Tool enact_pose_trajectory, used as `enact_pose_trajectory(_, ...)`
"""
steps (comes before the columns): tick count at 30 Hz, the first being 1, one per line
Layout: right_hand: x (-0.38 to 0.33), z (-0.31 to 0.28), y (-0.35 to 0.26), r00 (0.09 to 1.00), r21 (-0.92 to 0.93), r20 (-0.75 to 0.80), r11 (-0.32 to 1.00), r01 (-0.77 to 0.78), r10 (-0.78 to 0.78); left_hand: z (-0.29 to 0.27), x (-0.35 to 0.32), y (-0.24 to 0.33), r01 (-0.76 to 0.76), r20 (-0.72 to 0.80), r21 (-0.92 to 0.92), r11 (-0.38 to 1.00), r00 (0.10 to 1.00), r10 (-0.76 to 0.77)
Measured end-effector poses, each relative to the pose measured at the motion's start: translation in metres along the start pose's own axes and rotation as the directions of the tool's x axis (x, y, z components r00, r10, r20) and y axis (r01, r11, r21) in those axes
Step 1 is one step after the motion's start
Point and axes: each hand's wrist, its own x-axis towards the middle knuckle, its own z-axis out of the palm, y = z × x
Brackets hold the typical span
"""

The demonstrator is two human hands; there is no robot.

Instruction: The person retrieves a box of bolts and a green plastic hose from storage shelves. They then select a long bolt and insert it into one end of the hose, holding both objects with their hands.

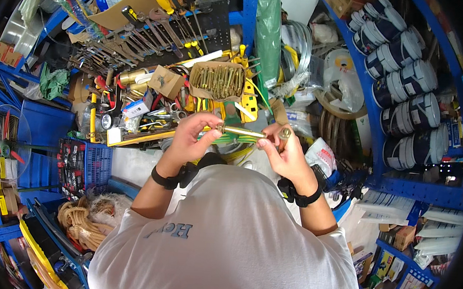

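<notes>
Cluttered hardware-shop corner all around: blue shelving (386, 141) on the right stacked with paint cans (408, 77), a pegboard (209, 16) hung with wrenches (136, 42) and screwdrivers (172, 2) up top, and a fan (3, 144) off to the left. Straight ahead is a packed tabletop (133, 136) with an open box of bolts (216, 81) sitting toward its far edge, next to a smaller cardboard box (165, 81).

I'm working a single brass-coloured bolt (242, 131), held level in the air over the near edge of the tabletop, between both hands and clear of everything below. My left hand (191, 135) is curled in a pinch, thumb and fingertips closed on the head end where a washer or nut sits. My right hand (283, 149) is likewise closed, fingers pinching the other end of the shank, and there's a second small fitting (285, 132), maybe a nut or sleeve, tucked by the fingers of that hand; it's too small to tell exactly what it is.

My read: this is the fiddly middle bit, either spinning a piece along the bolt or checking how the parts fit. Next I'd say one hand needs to hold the shank dead steady while the other twists with fingertips only, keeping things lined up so nothing drops into the mess underneath.
</notes>
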Motion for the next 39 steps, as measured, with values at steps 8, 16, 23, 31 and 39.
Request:
enact_pose_trajectory(8,0.001,-0.010,-0.008,0.993,0.123,0.116,0.992,-0.015,0.001,0.005,-0.001,0.008,-0.046,0.046,-0.064,0.997,0.998,0.049)
enact_pose_trajectory(16,-0.012,-0.004,0.014,0.998,0.039,0.018,0.998,0.053,-0.054,0.009,-0.008,-0.004,0.040,0.059,-0.094,0.995,0.998,-0.034)
enact_pose_trajectory(23,-0.014,-0.001,0.003,0.998,0.063,0.065,0.998,-0.001,-0.003,0.008,-0.015,-0.013,0.046,0.046,-0.063,0.997,0.998,-0.043)
enact_pose_trajectory(31,-0.017,-0.003,0.004,0.944,0.134,0.240,0.955,-0.265,0.228,0.005,-0.016,-0.010,0.017,0.053,-0.053,0.998,0.999,-0.014)
enact_pose_trajectory(39,-0.009,0.007,0.015,0.996,-0.048,0.028,0.995,0.087,-0.086,0.001,-0.019,-0.012,0.044,0.003,-0.086,0.995,0.999,-0.044)
